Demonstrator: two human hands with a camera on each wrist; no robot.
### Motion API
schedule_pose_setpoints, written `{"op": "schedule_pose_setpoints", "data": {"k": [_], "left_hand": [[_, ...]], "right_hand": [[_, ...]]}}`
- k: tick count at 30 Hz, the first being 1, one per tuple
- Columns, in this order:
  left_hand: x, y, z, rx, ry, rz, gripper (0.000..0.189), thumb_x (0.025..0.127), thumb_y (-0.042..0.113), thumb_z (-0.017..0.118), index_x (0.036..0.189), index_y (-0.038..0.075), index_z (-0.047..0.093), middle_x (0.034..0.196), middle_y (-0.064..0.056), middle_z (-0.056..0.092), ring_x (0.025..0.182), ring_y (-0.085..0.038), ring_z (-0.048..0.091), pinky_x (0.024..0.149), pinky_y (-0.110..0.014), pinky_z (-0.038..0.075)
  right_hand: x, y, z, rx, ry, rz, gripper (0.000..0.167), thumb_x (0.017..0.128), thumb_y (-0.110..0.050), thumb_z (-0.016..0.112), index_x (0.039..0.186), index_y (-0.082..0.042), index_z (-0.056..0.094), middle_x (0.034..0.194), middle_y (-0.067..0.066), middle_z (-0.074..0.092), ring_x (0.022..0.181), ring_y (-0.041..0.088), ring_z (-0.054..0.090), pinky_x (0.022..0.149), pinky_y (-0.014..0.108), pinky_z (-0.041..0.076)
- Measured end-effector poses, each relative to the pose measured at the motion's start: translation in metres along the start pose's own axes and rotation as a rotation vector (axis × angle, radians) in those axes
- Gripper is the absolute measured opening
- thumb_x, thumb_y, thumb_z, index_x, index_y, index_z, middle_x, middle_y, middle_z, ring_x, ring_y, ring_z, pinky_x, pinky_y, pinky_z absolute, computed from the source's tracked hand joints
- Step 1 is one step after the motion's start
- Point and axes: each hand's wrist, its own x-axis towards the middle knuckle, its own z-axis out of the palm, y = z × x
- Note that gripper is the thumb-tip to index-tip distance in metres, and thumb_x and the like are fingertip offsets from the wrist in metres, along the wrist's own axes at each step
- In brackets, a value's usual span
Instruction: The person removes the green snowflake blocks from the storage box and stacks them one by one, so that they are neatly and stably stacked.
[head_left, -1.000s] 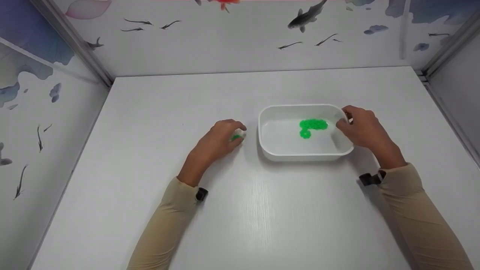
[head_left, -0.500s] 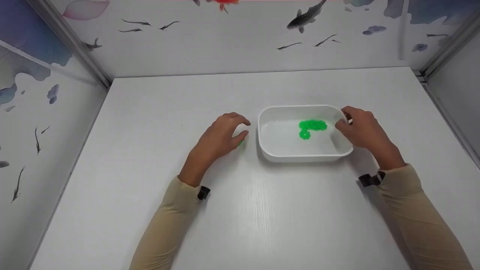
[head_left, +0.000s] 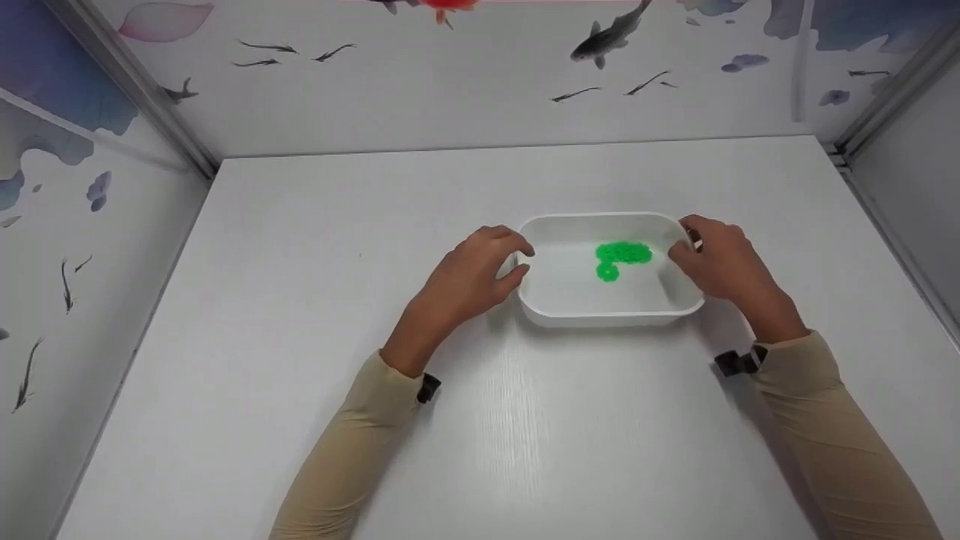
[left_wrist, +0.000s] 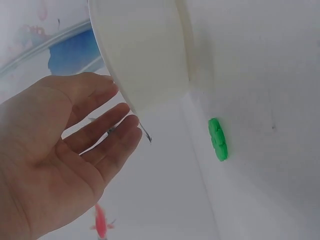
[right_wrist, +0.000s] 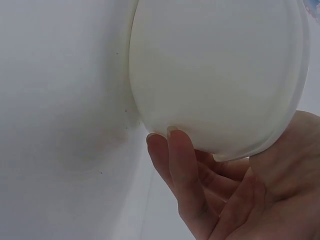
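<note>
A white rectangular plastic tub (head_left: 574,296) with rounded corners stands on the table. Several small green flower-shaped pieces (head_left: 624,253) lie inside it. My right hand (head_left: 724,259) grips the tub's right end, thumb over the rim and fingers against the outer wall, as the right wrist view shows. At the opposite end my left hand (head_left: 480,274) has its fingertips right at the rim, thumb and fingers apart and loosely bent. Below that hand, in the left wrist view, another green scalloped piece (left_wrist: 218,140) rests on the table; in the head view it is hidden behind the hand.
The white table (head_left: 300,225) is walled on three sides. A back panel (head_left: 480,90) printed with fish runs along its far edge, and a printed side panel (head_left: 82,262) stands at left.
My left hand has opened from around a small white and green thing on the table and moved right to the tub's rim. The right hand keeps its grip; the tub is in place.
</note>
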Motion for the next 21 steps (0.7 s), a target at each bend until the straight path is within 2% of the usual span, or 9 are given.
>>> {"op": "schedule_pose_setpoints", "data": {"k": [7,13,21], "left_hand": [[0.007,0.013,0.006,0.057,0.002,0.009,0.023,0.105,0.021,0.073,0.127,0.016,0.077,0.138,-0.003,0.073,0.133,-0.022,0.065,0.104,-0.037,0.061],[0.016,0.026,0.015,0.056,-0.014,0.044,0.022,0.105,0.021,0.072,0.126,0.016,0.078,0.136,-0.001,0.074,0.133,-0.021,0.065,0.102,-0.036,0.061],[0.029,0.042,0.027,0.061,-0.041,0.062,0.023,0.106,0.024,0.07,0.128,0.019,0.077,0.133,0.001,0.075,0.13,-0.018,0.067,0.097,-0.033,0.063]], "right_hand": [[-0.001,0.001,0.001,0.004,0.013,-0.003,0.05,0.107,-0.026,0.049,0.149,0.0,0.056,0.141,0.03,0.064,0.119,0.046,0.067,0.091,0.06,0.06],[-0.001,0.002,0.001,0.005,0.033,-0.01,0.048,0.106,-0.026,0.048,0.145,-0.001,0.06,0.136,0.029,0.067,0.118,0.046,0.069,0.088,0.058,0.062],[0.0,0.0,0.001,0.002,0.031,-0.003,0.049,0.107,-0.026,0.049,0.148,0.0,0.057,0.138,0.03,0.065,0.118,0.045,0.068,0.091,0.059,0.06]]}}
